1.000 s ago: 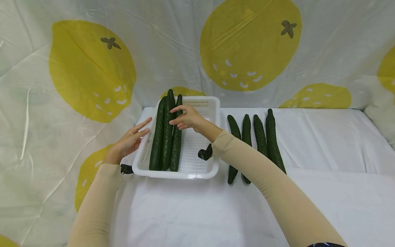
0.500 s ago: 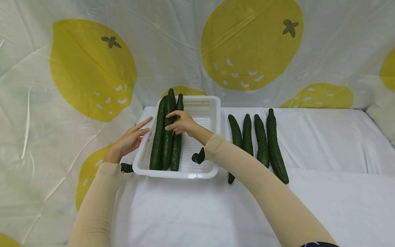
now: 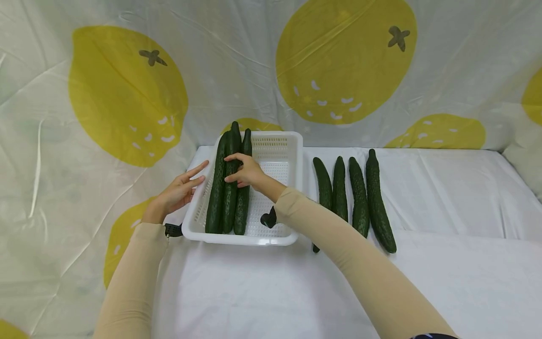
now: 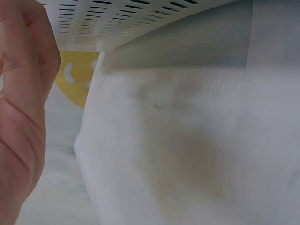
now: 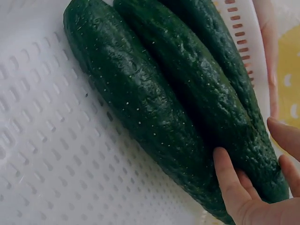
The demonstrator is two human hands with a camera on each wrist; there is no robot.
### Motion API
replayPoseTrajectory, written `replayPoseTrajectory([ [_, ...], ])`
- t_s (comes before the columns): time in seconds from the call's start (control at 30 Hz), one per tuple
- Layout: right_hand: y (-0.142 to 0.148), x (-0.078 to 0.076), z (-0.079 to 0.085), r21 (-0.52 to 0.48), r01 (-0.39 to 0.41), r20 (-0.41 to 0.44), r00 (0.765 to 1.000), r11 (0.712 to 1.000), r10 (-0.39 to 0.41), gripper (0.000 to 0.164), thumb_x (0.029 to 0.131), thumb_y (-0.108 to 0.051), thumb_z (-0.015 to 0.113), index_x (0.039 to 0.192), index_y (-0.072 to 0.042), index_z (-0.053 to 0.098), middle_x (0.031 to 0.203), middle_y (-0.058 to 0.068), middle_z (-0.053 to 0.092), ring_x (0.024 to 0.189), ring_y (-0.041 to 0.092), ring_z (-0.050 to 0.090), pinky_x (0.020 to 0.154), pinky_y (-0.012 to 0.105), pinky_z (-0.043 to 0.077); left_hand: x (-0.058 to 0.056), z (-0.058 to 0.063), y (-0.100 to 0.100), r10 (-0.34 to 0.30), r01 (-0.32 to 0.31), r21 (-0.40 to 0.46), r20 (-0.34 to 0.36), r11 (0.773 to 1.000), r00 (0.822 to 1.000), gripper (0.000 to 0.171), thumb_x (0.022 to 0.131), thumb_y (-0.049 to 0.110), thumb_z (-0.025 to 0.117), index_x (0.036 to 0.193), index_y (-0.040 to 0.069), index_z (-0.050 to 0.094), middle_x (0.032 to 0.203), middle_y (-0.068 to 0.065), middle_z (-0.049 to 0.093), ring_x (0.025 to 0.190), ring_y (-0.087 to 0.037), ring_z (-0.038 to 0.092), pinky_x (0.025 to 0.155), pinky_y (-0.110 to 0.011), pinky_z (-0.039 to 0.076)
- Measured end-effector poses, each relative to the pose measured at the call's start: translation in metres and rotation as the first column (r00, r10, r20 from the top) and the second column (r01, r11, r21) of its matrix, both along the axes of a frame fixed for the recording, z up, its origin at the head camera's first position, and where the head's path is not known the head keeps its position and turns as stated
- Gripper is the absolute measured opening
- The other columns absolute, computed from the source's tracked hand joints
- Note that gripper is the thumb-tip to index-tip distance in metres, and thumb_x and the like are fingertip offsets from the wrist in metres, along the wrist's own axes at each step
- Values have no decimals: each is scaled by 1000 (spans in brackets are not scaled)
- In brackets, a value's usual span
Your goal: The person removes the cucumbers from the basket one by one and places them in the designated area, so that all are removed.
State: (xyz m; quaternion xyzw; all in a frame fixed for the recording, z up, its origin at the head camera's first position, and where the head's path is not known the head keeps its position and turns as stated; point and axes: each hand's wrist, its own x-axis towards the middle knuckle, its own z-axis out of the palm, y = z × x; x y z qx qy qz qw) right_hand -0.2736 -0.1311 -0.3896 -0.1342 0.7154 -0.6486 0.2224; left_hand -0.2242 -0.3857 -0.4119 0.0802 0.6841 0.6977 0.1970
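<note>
Three long dark green cucumbers lie side by side lengthwise in the left half of a white perforated basket (image 3: 277,240), their far ends leaning over its back rim. My right hand (image 3: 245,172) is over the middle cucumber (image 3: 230,207), thumb and index finger spread apart toward its left side. In the right wrist view, fingertips (image 5: 224,161) are right at the gap between the middle and right cucumbers (image 5: 133,108). At the basket's left side, my left hand (image 3: 175,193) has its fingers extended near the rim; the left wrist view shows it beside the basket wall (image 4: 84,23).
Several more cucumbers lie in a row on the white cloth right of the basket, among them a long one (image 3: 378,202) at the row's right end. My right sleeve (image 3: 338,240) crosses over the near part of the row. A lemon-print curtain (image 3: 237,70) hangs behind.
My right hand has moved left and slightly nearer, from over the right cucumber to over the middle one. The left hand, basket and cucumbers stay in place.
</note>
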Motion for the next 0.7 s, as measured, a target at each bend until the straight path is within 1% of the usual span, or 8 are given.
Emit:
replayPoseTrajectory([
  [0.1,-1,1,-3,-18,10,-22,1000,1000,-11,61,82,5,80,136,-16,61,106,20,57,71,32,61,77,50,58,0,0,0,-5,5,11,0,1000,1000,58,109,13,39,161,25,17,115,-2,66,86,-16,71,73,-32,59],
  [0.23,-3,1,-7,-39,12,-50,999,999,-14,62,81,7,79,137,-14,60,91,19,53,63,32,58,74,51,58,0,0,0,-9,9,15,-9,1000,1000,57,110,12,38,161,25,18,118,-2,65,89,-16,71,74,-32,59],
  [0.37,-4,2,-8,-39,20,-88,996,999,-24,63,81,9,78,136,-13,59,80,13,46,63,30,58,73,50,59,0,1,1,-12,12,8,-19,1000,1000,58,109,12,40,161,24,17,110,-3,67,81,-14,71,70,-29,58],
  [0.5,-4,3,-8,-44,27,-106,994,999,-32,63,80,11,78,136,-12,60,78,14,45,64,29,59,73,51,58,1,1,1,-12,12,12,-17,1000,1000,58,109,11,39,161,23,17,110,-3,67,82,-14,71,71,-30,59],
  [0.6,-4,3,-8,-58,41,-92,995,998,-46,63,78,13,78,134,-12,61,79,15,46,62,28,58,73,52,58,1,1,1,-8,8,1,-12,1000,1000,58,109,11,39,161,25,18,116,-2,66,88,-16,71,74,-32,59],
  [0.7,-4,3,-6,-61,52,-77,995,997,-57,64,77,14,79,133,-12,62,81,15,47,61,27,56,73,52,58,2,2,1,-6,6,-15,-12,1000,1000,58,109,12,40,161,26,18,117,-2,65,88,-16,71,74,-32,59],
])
